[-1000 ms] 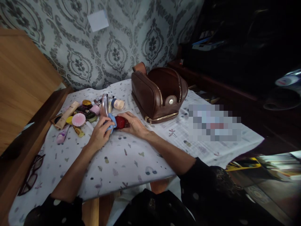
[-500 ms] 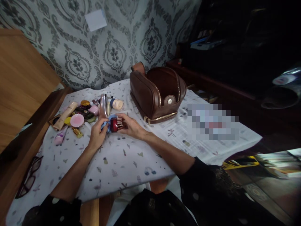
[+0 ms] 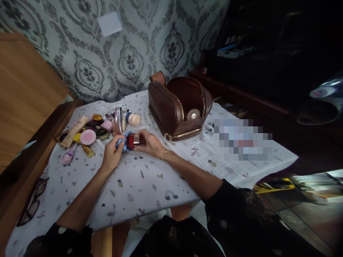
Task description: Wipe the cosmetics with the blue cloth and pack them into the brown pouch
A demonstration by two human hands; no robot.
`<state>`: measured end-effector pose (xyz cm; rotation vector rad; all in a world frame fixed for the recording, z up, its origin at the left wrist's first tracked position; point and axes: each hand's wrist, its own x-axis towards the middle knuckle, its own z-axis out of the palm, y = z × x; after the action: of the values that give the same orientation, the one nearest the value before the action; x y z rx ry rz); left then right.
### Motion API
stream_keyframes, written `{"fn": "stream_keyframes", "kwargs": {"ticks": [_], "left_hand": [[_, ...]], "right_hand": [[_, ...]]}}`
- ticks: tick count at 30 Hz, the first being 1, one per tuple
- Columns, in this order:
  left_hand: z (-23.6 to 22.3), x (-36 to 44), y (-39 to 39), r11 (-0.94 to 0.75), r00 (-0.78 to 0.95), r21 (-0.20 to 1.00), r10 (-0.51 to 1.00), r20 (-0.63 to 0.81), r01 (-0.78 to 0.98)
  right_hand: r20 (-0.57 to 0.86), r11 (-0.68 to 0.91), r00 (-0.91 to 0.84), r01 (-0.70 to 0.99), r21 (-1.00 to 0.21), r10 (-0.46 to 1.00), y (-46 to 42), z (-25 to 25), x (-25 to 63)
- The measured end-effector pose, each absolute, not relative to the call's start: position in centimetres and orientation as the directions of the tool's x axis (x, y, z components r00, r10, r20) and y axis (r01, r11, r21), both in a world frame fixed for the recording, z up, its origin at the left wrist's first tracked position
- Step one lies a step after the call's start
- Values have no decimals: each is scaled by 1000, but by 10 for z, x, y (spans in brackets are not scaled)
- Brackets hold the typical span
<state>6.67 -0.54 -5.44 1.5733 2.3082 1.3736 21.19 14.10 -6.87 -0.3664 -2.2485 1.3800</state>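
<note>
- A crumpled blue cloth (image 3: 122, 143) is held in the left hand (image 3: 110, 154) against a shiny red jar (image 3: 130, 141); the jar seems to be getting rubbed.
- The jar is held over the worktop (image 3: 139, 185) by the right hand's (image 3: 153, 145) narrow grip.
- For more rubbing, a firm hold is needed.

One bag (image 3: 170, 110), one cloth (image 3: 125, 146), one bottle (image 3: 130, 141), one pair of glasses (image 3: 36, 198)
</note>
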Motion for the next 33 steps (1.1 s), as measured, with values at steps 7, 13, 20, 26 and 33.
{"fn": "stream_keyframes", "kwargs": {"ticks": [7,13,20,26,33], "left_hand": [[-60,64,-2,42,-576,851,754,317,523],[-62,65,-2,56,-641,880,706,299,472],[-54,72,-3,67,-614,819,696,371,570],[-54,68,-3,84,-586,797,724,364,599],[-57,68,-2,102,-580,786,733,356,610]], "right_hand": [[423,578,-748,-64,-813,512,141,-64,215],[465,622,-724,-63,-781,510,144,-71,211],[476,652,-741,-68,-755,474,141,-73,211],[416,576,-786,-95,-812,457,143,-77,208],[325,478,-849,-100,-873,417,143,-76,209]]}}
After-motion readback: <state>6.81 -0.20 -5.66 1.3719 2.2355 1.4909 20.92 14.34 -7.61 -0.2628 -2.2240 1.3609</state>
